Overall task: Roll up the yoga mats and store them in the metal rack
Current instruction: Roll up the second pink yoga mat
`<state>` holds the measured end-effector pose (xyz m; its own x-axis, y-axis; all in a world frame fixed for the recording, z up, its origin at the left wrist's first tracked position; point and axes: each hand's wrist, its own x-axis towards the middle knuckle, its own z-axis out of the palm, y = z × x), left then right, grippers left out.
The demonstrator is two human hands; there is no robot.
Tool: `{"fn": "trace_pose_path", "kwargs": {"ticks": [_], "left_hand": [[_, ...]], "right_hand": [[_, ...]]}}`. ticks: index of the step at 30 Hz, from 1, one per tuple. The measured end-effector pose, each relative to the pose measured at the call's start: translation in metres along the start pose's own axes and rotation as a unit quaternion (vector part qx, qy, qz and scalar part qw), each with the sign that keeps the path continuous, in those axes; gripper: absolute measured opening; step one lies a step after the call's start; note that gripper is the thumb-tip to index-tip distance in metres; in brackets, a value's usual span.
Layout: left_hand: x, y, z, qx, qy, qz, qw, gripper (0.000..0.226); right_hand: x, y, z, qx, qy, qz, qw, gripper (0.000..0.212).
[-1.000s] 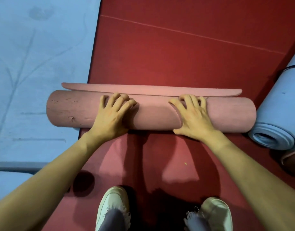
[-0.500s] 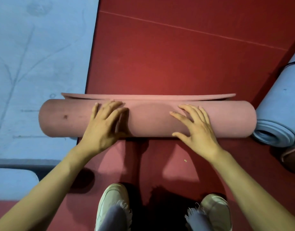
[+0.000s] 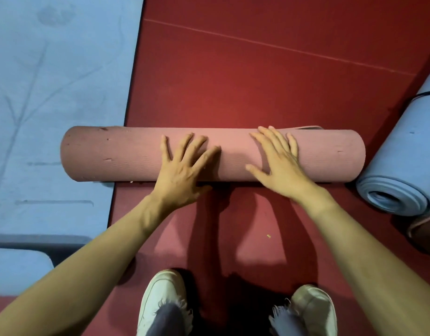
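2 hands (image 3: 229, 166), flat on ribbed pink roll (image 3: 126, 154)

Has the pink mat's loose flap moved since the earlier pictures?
Yes. The flap is nearly wound onto the pink roll, leaving a sliver by the right hand.

this looks like an exercise or yoga room, going by what covers the ground. the red floor (image 3: 257, 76) is a smooth padded sports surface with a thin pale line running across it. a flat blue mat (image 3: 53, 93) lies spread out at the left, printed with faint lines. a rolled pink mat (image 3: 126, 154) lies across the red floor, and a rolled blue mat (image 3: 403, 170) sits just beside its right end. white sneakers (image 3: 160, 301) stand on the floor at the bottom. no walls or furniture are visible.
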<state>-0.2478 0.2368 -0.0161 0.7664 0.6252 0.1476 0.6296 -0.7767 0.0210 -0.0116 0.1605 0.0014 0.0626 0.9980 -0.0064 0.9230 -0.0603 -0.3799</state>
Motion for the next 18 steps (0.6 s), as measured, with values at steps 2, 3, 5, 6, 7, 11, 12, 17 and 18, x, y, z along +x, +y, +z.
{"fn": "trace_pose_path", "kwargs": {"ticks": [2, 3, 5, 6, 7, 11, 12, 17, 18], "left_hand": [[0.006, -0.001, 0.000, 0.024, -0.012, -0.010, 1.000, 0.100], [0.010, -0.002, -0.001, 0.028, -0.017, -0.018, 0.999, 0.103], [0.018, -0.003, -0.003, 0.033, -0.032, -0.030, 0.999, 0.108], [0.022, -0.003, -0.005, 0.037, -0.045, -0.034, 0.998, 0.111], [0.027, -0.004, -0.006, 0.042, -0.060, -0.038, 0.997, 0.114], [0.042, -0.013, -0.010, 0.040, -0.081, -0.041, 0.995, 0.111], [0.045, -0.014, -0.012, 0.035, -0.076, -0.037, 0.996, 0.108], [0.045, -0.025, -0.016, 0.006, -0.050, 0.004, 0.999, 0.106], [0.042, -0.028, -0.017, -0.002, -0.049, 0.015, 0.999, 0.106]], "right_hand": [[0.003, 0.002, -0.004, -0.035, -0.040, -0.010, 0.999, 0.089], [0.006, 0.002, -0.006, -0.058, -0.055, -0.010, 0.997, 0.097], [0.013, -0.001, -0.008, -0.095, -0.069, -0.002, 0.993, 0.108], [0.017, -0.002, -0.009, -0.104, -0.073, 0.002, 0.992, 0.112], [0.022, -0.002, -0.010, -0.109, -0.079, 0.004, 0.991, 0.116], [0.038, -0.002, -0.015, -0.152, -0.113, 0.007, 0.982, 0.130], [0.042, -0.002, -0.018, -0.151, -0.113, 0.006, 0.982, 0.129], [0.040, -0.005, -0.025, -0.130, -0.099, -0.016, 0.986, 0.117], [0.034, -0.006, -0.025, -0.121, -0.102, -0.016, 0.987, 0.116]]}}
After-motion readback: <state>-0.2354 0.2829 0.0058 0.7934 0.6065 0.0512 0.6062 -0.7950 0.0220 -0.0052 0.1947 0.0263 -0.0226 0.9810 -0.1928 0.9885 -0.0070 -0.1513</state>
